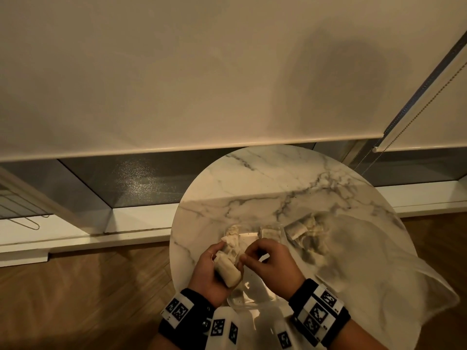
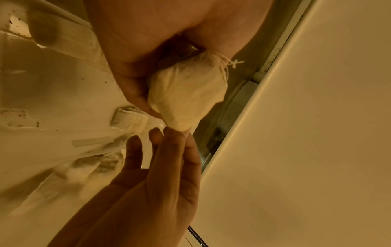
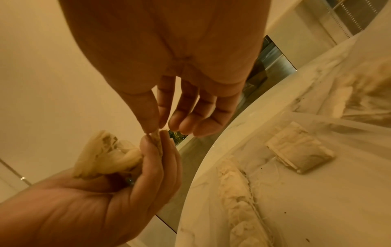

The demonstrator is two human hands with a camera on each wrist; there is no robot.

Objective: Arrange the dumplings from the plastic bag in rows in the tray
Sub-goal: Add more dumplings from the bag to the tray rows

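Over the clear tray (image 1: 252,302), my left hand (image 1: 222,261) grips a pale wrapped dumpling (image 1: 227,271) with loose threads at one end. My right hand (image 1: 249,256) pinches the dumpling's tip between thumb and forefinger. The left wrist view shows that dumpling (image 2: 186,98) in my left hand (image 2: 135,93), with the right hand (image 2: 169,142) nipping its lower end. From the right wrist, my right hand (image 3: 155,129) meets the left hand (image 3: 152,150) at the tip of the dumpling (image 3: 103,157). Two dumplings (image 1: 232,232) (image 1: 270,233) lie in the tray's far part. The plastic bag (image 1: 366,261) lies to the right, with several dumplings (image 1: 305,231) inside.
Everything sits on a small round marble table (image 1: 278,178), whose edge is close on all sides. A lowered roller blind (image 1: 177,84) and a window sill are behind it. Wooden floor (image 1: 88,299) surrounds the table. The bag overhangs the table's right edge.
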